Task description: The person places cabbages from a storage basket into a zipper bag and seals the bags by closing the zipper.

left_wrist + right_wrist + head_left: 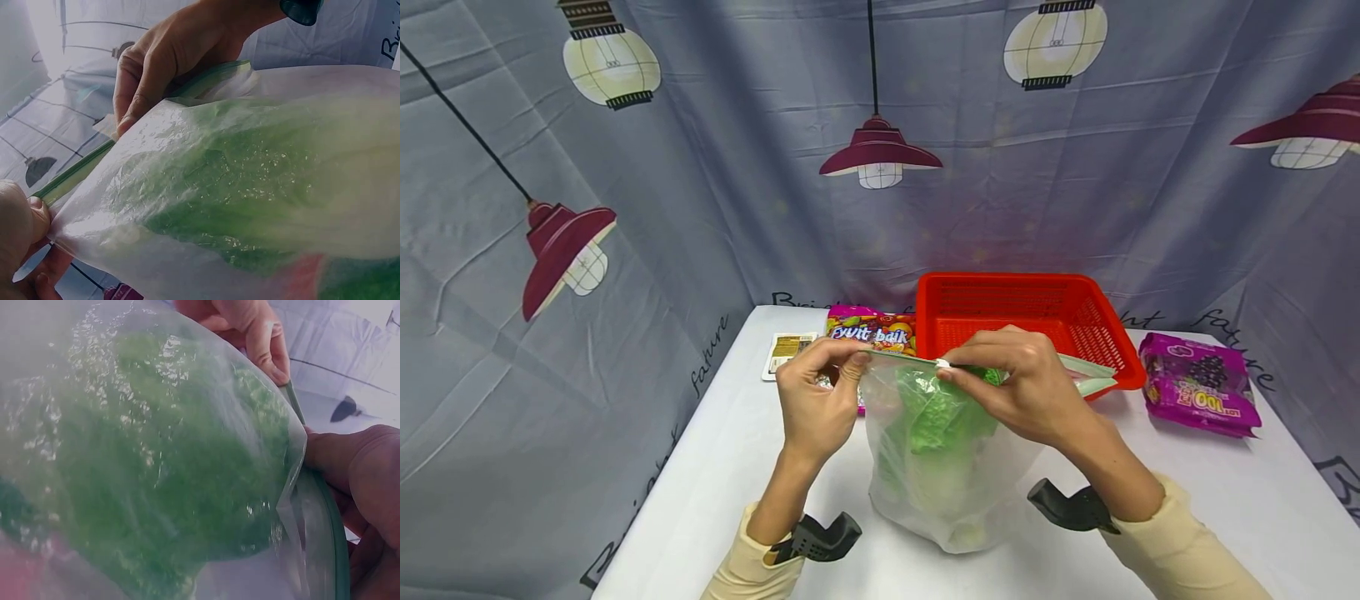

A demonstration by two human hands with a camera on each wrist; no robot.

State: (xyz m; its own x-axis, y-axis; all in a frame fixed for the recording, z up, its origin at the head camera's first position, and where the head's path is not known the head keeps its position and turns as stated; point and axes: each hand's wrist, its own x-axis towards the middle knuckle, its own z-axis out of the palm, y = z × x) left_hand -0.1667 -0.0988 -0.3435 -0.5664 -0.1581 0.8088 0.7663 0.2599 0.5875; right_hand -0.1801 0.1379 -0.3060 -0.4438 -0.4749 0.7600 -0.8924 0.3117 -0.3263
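Observation:
A frosted zip bag (898,500) with a green sealing edge stands upright on the table, a leafy cabbage (940,429) showing hazily through its plastic. My left hand (820,400) pinches the left end of the bag's top edge between thumb and forefinger. On the same edge, my right hand (1033,387) pinches beside a small white slider (942,364). The right wrist view shows the green zip strip (339,550) running past the right hand's fingers. Part of the right half of the edge is hidden behind that hand.
Behind the bag sits a red plastic basket (1007,279), with a pale green-edged packet (1093,371) by its front rim. A purple grape-printed pack (1201,383) lies to the right. Back left are a colourful fruit packet (880,329) and a small labelled pack (786,346).

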